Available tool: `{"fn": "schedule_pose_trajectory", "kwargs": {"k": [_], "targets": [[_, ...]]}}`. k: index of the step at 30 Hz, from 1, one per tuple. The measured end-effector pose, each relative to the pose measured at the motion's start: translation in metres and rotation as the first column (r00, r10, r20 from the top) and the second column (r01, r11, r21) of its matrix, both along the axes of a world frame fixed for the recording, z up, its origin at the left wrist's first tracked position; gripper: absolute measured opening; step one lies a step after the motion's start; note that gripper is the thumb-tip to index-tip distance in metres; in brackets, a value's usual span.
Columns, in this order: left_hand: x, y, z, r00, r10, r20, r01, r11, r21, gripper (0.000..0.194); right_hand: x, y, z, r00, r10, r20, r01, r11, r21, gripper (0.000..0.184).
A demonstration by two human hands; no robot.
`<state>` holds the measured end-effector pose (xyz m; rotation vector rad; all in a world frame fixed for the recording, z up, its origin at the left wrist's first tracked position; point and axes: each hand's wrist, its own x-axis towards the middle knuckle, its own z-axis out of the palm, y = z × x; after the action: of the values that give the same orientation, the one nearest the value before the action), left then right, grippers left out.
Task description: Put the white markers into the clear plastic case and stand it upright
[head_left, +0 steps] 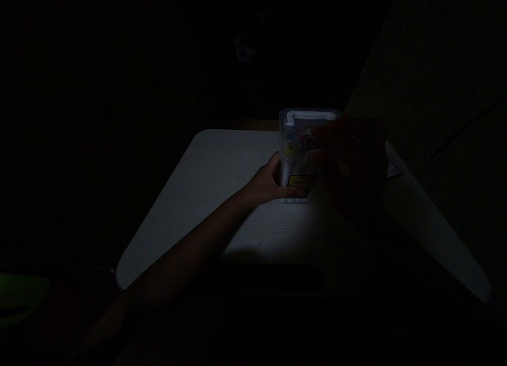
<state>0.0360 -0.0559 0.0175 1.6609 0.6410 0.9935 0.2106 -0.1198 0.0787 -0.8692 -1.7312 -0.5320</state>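
A clear plastic marker case with a white handle and a yellow-and-black label stands upright on the white table. Colourful marker ends show through its upper part. My left hand is wrapped round the lower part of the case, thumb behind and fingers across the label. In deep shadow, my right hand is at the upper right of the case, its fingers bent against the side near the top. Darkness hides much of that hand and the right side of the case.
A flat, dark object with a pale edge lies by the table's right edge. A thin cable runs along the wall at right. Something bright green shows at lower left. The surroundings are very dark.
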Motion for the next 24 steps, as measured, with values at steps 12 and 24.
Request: {"fn": "schedule_pose_trajectory", "kwargs": {"k": [12, 24], "targets": [[-0.0005, -0.0066, 0.0084, 0.999, -0.040, 0.018, 0.042, 0.983, -0.179, 0.090, -0.0044, -0.0057, 0.0023, 0.999, -0.046, -0.002, 0.046, 0.998, -0.050, 0.028], [-0.0009, -0.0089, 0.0087, 0.998, -0.056, 0.039, 0.063, 0.971, -0.230, 0.088, -0.0026, -0.0047, 0.0042, 0.998, -0.006, 0.061, 0.005, 1.000, 0.024, 0.020]]}}
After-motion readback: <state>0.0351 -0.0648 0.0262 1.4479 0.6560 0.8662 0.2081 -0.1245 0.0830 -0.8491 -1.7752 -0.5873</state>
